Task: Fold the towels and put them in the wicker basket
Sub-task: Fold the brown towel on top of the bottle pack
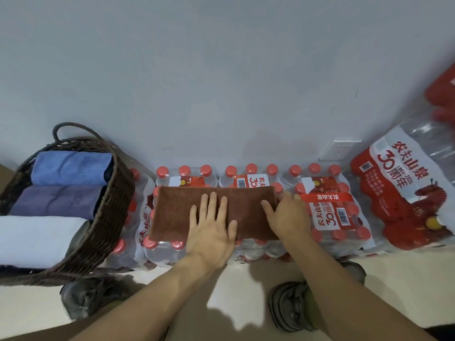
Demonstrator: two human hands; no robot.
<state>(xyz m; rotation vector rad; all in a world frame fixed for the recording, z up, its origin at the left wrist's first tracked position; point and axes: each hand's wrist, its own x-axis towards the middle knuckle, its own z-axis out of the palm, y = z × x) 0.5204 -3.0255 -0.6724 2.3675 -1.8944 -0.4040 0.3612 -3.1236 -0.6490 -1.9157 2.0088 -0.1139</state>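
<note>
A brown towel point(177, 212), folded into a long rectangle, lies flat on top of shrink-wrapped packs of water bottles point(330, 217). My left hand point(211, 225) presses flat on its middle with straight, spread fingers. My right hand point(286, 215) rests on the towel's right end, its fingers lying over that edge. To the left stands a dark wicker basket point(115, 193) holding three folded towels: a blue one point(71, 167) at the back, a purple one point(59, 201) in the middle and a white one point(37, 239) at the front.
A grey wall rises right behind the bottle packs, with a white socket point(339, 150) low on it. Large red-labelled water jugs point(403, 183) lean at the right. My two shoes point(290, 303) stand on the pale floor below the packs.
</note>
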